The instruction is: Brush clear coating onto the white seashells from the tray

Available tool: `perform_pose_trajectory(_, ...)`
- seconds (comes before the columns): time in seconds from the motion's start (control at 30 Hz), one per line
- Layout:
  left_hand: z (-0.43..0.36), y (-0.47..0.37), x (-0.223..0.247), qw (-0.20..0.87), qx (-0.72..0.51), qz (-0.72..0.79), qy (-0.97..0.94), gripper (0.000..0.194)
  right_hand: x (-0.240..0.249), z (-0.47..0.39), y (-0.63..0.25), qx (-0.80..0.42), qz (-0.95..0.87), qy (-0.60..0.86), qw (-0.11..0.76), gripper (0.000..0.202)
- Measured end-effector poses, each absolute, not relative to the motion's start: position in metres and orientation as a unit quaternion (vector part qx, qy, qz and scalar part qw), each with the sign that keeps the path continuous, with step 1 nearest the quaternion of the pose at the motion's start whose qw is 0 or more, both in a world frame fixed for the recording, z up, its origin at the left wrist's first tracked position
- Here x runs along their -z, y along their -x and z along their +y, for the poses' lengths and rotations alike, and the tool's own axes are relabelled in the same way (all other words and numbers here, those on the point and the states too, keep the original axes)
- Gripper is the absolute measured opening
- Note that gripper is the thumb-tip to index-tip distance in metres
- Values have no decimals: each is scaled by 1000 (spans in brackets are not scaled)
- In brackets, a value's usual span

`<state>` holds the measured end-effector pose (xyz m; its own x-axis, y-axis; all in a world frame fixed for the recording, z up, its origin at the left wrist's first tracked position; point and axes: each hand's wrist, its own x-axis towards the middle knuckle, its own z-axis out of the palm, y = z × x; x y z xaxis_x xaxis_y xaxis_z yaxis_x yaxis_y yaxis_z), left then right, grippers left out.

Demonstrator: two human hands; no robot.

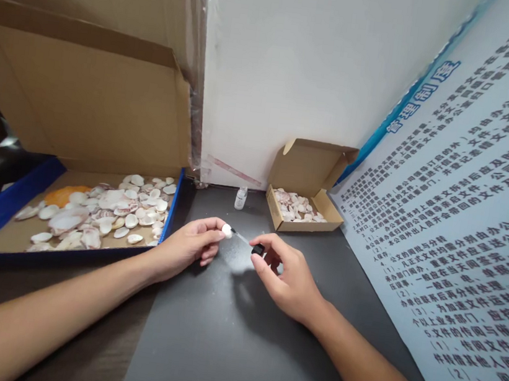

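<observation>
Between thumb and forefinger, my left hand (pixel 196 241) pinches a small white seashell (pixel 227 231). My right hand (pixel 285 273) grips the black cap of a brush applicator (pixel 257 250), whose thin stem points left. The dark brush tip meets the shell or lies right beside it; I cannot tell which. A small clear bottle (pixel 241 198) with a white label stands upright on the dark grey tabletop, beyond both hands.
On the left, a large open blue-edged box (pixel 171 211) holds many shells (pixel 112 203). A smaller open cardboard box (pixel 310 226) of shells stands at the back right. A white panel (pixel 322 62) rises behind, and a printed poster (pixel 444 209) lines the right side.
</observation>
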<state>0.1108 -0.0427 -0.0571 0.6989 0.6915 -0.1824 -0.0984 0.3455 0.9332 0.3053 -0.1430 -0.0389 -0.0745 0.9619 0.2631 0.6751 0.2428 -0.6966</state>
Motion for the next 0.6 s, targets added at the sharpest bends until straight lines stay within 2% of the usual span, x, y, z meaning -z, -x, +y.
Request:
perform_pose_trajectory(0.17,-42,-111,51,786,-276,301,-464,22,38,-144,-304,-187,-691,615,331,11)
perform_pose_trajectory(0.6,-42,-112,54,774,-272,293,-491,24,39,-145,-303,-222,-706,557,376,17)
